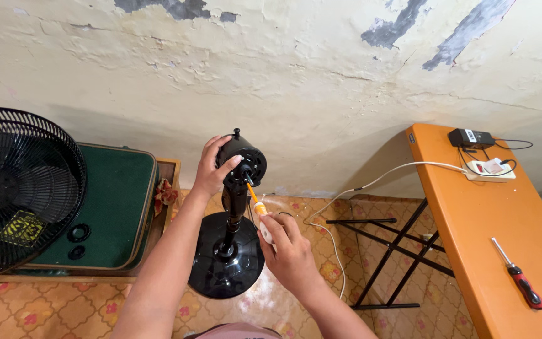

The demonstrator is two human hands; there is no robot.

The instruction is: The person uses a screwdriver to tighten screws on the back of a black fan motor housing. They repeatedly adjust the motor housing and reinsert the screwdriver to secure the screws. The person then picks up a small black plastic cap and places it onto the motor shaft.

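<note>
1. Yellow label: a roughly square sticker, tilted like a diamond, with dark markings. It shows behind the wires of the black fan grille at the far left.

2. White label: a small rectangle on top of the black adapter box. The box lies at the far end of the orange table, near the wall.

3. Red-and-white label: a small sticker on the face of the white power strip, just in front of the black box on the same table. Its details are too small to make out.

No packages, signs or screens are in view.
</note>
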